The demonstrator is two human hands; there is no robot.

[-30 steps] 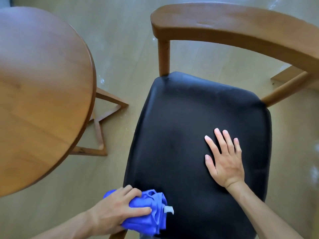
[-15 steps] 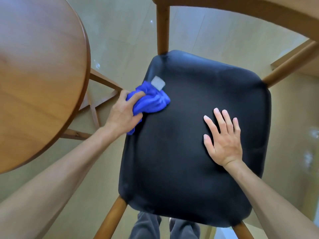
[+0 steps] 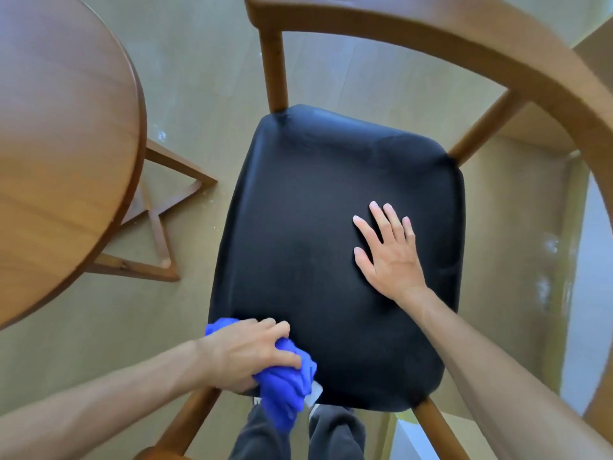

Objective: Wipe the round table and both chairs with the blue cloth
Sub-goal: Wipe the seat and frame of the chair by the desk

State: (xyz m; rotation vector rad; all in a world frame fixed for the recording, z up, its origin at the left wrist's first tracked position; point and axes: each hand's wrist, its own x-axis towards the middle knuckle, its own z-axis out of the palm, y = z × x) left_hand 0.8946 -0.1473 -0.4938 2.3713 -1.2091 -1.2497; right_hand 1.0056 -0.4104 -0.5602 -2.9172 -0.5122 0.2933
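A wooden chair with a black padded seat (image 3: 318, 227) and a curved wooden backrest (image 3: 464, 38) fills the middle of the view. My left hand (image 3: 252, 353) grips the bunched blue cloth (image 3: 285, 390) at the seat's near left corner, and part of the cloth hangs over the seat edge. My right hand (image 3: 388, 250) rests flat on the right half of the seat with its fingers spread. The round wooden table (image 3: 59, 154) stands to the left, apart from the chair.
The table's wooden base struts (image 3: 166, 234) lie on the floor between table and chair. My dark trouser legs (image 3: 298, 436) show below the seat's front edge. Pale flooring (image 3: 199, 78) surrounds the furniture. A light wooden piece (image 3: 593, 48) sits at the far right.
My left hand pulled the blue cloth from the seat's far left corner back along the left edge to the near left corner. My right hand stayed flat on the seat.
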